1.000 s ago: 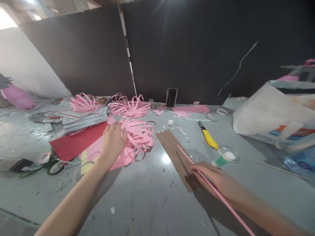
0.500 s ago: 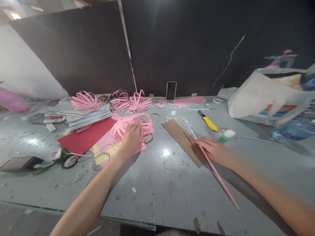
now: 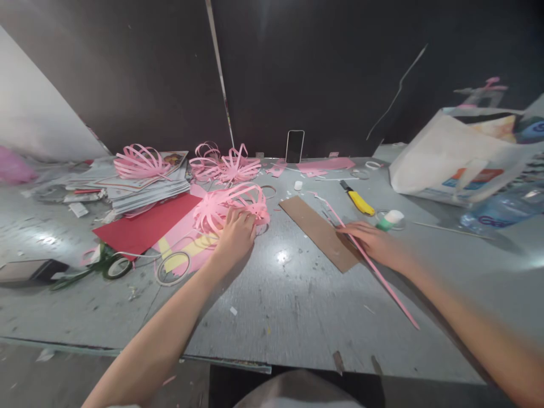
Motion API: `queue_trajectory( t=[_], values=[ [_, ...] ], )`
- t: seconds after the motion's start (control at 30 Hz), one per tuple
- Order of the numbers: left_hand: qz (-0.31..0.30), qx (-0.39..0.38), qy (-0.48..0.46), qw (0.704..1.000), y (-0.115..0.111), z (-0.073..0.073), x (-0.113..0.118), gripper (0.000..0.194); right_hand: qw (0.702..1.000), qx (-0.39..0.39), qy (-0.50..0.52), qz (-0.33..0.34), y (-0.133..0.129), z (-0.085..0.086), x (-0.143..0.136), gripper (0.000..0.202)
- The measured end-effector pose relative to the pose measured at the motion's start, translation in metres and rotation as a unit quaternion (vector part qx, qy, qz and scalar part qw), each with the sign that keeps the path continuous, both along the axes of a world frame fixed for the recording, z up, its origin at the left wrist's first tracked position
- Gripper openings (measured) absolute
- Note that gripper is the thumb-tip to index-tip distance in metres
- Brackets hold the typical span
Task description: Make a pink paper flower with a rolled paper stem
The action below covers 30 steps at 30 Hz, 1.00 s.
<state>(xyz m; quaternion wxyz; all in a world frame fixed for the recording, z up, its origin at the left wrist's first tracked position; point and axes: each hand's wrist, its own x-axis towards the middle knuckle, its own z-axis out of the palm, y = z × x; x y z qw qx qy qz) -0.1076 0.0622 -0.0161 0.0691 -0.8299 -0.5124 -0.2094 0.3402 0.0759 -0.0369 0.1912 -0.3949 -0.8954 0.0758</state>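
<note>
My left hand [image 3: 237, 233] is closed over the near side of a looped bundle of pink paper strips [image 3: 211, 211]; its fingertips are partly hidden among the loops. My right hand [image 3: 369, 242] has its fingers around a long thin pink strip [image 3: 389, 288], which slants from beyond the fingertips toward the table's front right. Left of that hand lies a brown cardboard piece [image 3: 317, 231]. A yellow-handled cutter [image 3: 359, 200] and a green-and-white glue container [image 3: 390, 219] lie just beyond the right hand.
More pink looped strips [image 3: 240, 165] stand at the back, near an upright phone [image 3: 294, 147]. Red paper [image 3: 147, 224], a tape roll [image 3: 118, 266] and a paper stack [image 3: 147, 195] are on the left. A white bag [image 3: 429, 156] and plastic bottle [image 3: 501, 215] stand on the right.
My left hand has shifted slightly right along the pink bundle. The pink strip's near end has swung a little outward with my right hand, and the thin dark stick no longer lies across the cardboard.
</note>
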Motion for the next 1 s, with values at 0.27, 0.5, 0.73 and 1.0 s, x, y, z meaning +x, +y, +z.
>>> queue_trajectory(
  t=[0.27,0.5,0.73,1.0],
  values=[
    [0.000,0.005,0.009,1.000,0.000,-0.010,0.009,0.031,1.000,0.021,-0.017,-0.008,0.005,-0.006,0.003,0.046],
    [-0.003,-0.011,-0.001,1.000,0.001,-0.017,0.016,0.040,0.999,0.015,-0.024,-0.020,0.006,-0.008,0.006,0.050],
    [-0.002,-0.003,-0.001,1.000,0.005,-0.021,0.018,0.043,0.999,0.012,-0.027,-0.020,0.005,-0.009,0.005,0.078],
    [0.000,-0.001,0.007,1.000,0.003,-0.017,0.017,0.041,0.999,0.034,-0.033,-0.016,0.005,-0.009,0.005,0.077]
  ],
)
